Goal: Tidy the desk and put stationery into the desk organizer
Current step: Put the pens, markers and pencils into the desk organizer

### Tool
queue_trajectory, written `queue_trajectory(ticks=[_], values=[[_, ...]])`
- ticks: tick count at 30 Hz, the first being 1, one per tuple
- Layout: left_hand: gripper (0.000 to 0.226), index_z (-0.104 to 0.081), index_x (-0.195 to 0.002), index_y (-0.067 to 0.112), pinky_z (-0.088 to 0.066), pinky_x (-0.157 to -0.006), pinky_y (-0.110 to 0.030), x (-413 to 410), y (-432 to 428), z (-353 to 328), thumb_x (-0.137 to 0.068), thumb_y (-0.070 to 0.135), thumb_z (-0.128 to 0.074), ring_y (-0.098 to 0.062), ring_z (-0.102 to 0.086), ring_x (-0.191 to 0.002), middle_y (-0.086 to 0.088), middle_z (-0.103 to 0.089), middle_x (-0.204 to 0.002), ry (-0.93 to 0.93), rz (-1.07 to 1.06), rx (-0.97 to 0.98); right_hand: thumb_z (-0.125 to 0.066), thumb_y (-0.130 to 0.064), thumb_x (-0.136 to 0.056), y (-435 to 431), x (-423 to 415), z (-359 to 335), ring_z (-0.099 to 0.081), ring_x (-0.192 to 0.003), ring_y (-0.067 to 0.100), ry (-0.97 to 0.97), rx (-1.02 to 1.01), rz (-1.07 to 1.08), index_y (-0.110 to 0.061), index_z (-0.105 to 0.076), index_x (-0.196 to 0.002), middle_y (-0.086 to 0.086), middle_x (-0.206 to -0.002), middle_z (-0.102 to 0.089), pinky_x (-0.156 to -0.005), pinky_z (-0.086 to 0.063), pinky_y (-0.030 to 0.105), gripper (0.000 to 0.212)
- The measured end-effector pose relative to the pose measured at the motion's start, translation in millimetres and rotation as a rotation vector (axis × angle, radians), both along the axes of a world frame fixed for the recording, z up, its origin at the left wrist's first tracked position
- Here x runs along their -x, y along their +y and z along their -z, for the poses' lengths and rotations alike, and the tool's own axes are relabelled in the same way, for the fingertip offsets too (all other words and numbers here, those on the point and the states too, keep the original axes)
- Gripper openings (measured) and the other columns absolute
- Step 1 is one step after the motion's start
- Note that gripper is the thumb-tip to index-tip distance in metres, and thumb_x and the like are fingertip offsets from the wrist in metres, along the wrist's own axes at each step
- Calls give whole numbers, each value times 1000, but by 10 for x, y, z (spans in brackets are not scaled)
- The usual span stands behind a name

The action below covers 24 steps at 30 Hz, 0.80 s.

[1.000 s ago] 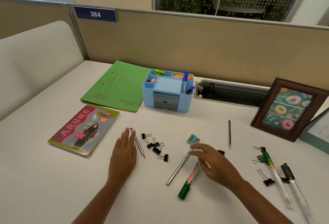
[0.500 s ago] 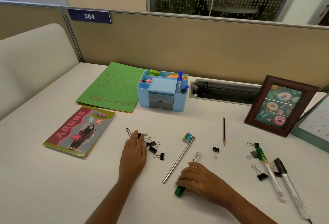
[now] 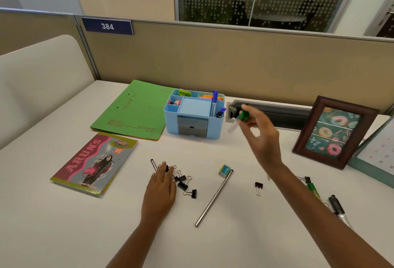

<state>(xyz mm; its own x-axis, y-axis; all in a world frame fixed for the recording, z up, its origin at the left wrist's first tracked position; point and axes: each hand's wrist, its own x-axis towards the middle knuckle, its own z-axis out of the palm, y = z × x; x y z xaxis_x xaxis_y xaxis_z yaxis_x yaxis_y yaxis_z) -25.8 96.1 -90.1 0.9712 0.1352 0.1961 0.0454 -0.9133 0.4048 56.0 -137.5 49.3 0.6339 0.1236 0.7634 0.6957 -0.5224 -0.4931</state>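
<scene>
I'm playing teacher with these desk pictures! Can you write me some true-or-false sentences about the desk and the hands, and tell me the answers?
1. The right hand holds a green marker up in the air. True.
2. The left hand is lifting the book. False: it lies flat on the desk by the binder clips.
3. The desk organizer is blue. True.
4. The picture frame lies face down. False: it stands upright, showing donuts.
5. The green folder lies left of the organizer. True.
</scene>
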Motion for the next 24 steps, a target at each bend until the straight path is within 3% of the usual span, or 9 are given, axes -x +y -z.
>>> queue_trajectory(ticks=[4, 7, 11, 16, 20, 24], values=[[58, -54, -126, 6, -34, -101, -39, 2, -3, -26, -87, 34, -21, -32, -46, -126, -16, -48, -137, 28, -5, 7, -58, -6, -87, 158, -349, -205, -63, -84, 15, 35, -120, 76, 0, -54, -114, 14, -101, -66, -77, -46, 5, 27], [51, -60, -118, 5, -44, -93, -44, -6, 8, -30, -86, 27, -28, -33, -55, -117, -17, -55, -129, 51, 4, -15, -57, -7, -88, 278, -520, -233, -66, -83, 24, 83, -134, 100, 1, -54, -111, 16, -99, -67, -75, -52, 24, 25], [50, -60, -119, 6, -42, -94, -43, -12, 14, -7, -87, 28, -28, -33, -55, -117, -17, -55, -129, 42, 5, -34, -56, -10, -89, 398, -683, -132, -65, -83, 28, 179, -56, 156, -1, -54, -112, 16, -100, -66, -72, -55, 40, 25], [55, -55, -125, 8, -30, -101, -38, -4, 12, 0, -88, 31, -23, -31, -47, -125, -15, -49, -136, 33, 5, -22, -53, -8, -91, 467, -777, -5, -63, -94, 30, 310, -49, 211, -3, -54, -117, 20, -103, -66, -74, -50, 30, 27], [51, -59, -121, 7, -34, -98, -39, -3, 13, -12, -88, 29, -26, -32, -52, -121, -15, -53, -132, 35, 7, -25, -46, -5, -93, 470, -772, 39, -59, -106, 30, 389, -48, 196, -3, -51, -125, 21, -116, -62, -80, -48, 27, 32], [51, -59, -121, 7, -35, -97, -39, -8, 14, -4, -88, 29, -27, -32, -52, -120, -16, -53, -132, 23, 6, -23, -48, -4, -92, 405, -704, 112, -60, -105, 29, 368, -68, 196, 0, -53, -123, 20, -116, -63, -82, -45, 24, 31]])
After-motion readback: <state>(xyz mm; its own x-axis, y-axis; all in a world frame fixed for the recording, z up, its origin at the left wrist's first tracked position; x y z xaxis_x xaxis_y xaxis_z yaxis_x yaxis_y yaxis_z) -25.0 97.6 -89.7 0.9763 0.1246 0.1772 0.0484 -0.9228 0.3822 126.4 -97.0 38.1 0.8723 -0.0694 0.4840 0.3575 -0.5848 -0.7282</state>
